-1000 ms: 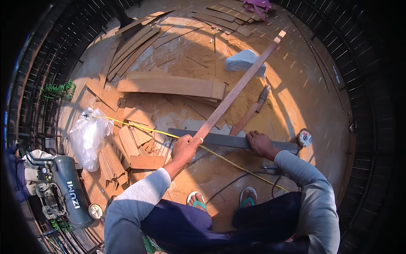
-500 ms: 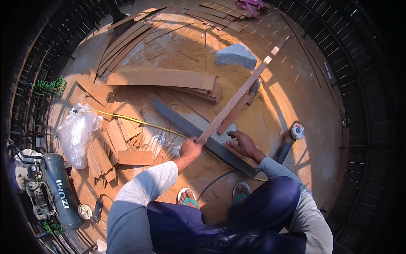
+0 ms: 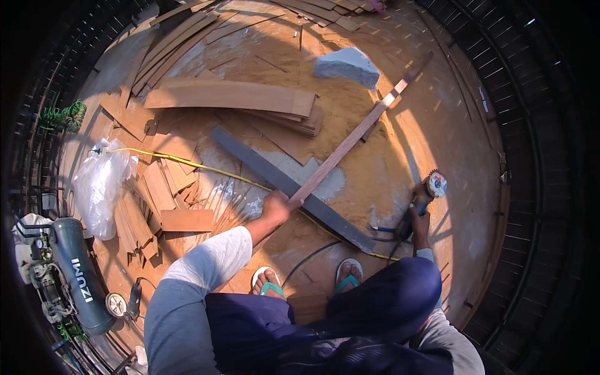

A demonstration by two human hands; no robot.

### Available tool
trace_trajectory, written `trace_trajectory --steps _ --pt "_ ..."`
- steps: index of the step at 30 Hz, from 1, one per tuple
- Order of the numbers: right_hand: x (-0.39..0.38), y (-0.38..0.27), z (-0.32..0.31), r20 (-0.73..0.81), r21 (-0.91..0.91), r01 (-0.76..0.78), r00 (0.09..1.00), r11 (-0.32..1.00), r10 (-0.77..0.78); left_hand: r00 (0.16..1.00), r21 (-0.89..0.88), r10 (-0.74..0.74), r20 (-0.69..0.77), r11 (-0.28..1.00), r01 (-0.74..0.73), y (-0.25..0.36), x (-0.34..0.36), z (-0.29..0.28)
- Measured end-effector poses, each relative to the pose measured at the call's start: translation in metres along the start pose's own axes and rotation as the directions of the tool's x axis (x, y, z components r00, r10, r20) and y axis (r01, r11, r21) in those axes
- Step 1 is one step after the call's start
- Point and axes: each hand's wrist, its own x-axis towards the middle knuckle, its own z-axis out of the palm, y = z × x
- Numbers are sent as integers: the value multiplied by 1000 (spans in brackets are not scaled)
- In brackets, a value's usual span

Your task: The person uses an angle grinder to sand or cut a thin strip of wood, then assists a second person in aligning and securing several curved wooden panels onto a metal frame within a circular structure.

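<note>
My left hand (image 3: 276, 209) is closed round the near end of a long wooden strip (image 3: 350, 142). The strip slants up and away to the right, crossing above a dark grey flat bar (image 3: 340, 229) on the floor. Over on the right, my right hand (image 3: 420, 226) wraps the body of an angle grinder (image 3: 423, 201), which has a round toothed blade (image 3: 437, 184) at its far end. Part of the grip is hidden behind the fingers. A blue pen-like stick (image 3: 382, 229) lies between the bar and the grinder.
A yellow hose (image 3: 206, 167) runs along the bar. Stacked planks (image 3: 231, 95) and offcuts (image 3: 159, 185) lie left, beside a clear plastic bag (image 3: 103, 194). A grey stone block (image 3: 347, 67) sits on sawdust beyond. An air compressor (image 3: 81, 275) stands at lower left; dark cable curves near my feet.
My right hand has moved right, from above the bar to the angle grinder, and taken hold of it. My left hand keeps the strip, which now covers the wood piece beside it.
</note>
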Motion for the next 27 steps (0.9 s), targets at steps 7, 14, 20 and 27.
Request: trace_trajectory --steps 7,14,20,27 --pt "11 -2 -21 233 141 -121 969 983 86 973 123 229 34 965 -232 -4 -17 -41" --pt "-90 -109 20 181 488 93 962 868 -205 839 -110 497 221 868 -485 90 -91 -12" --pt "-95 -166 15 199 715 147 894 684 -401 823 -568 477 307 786 -243 210 -117 105" --pt "-114 -233 -24 537 839 -295 580 457 -612 718 -852 623 310 517 -80 229 -126 109"
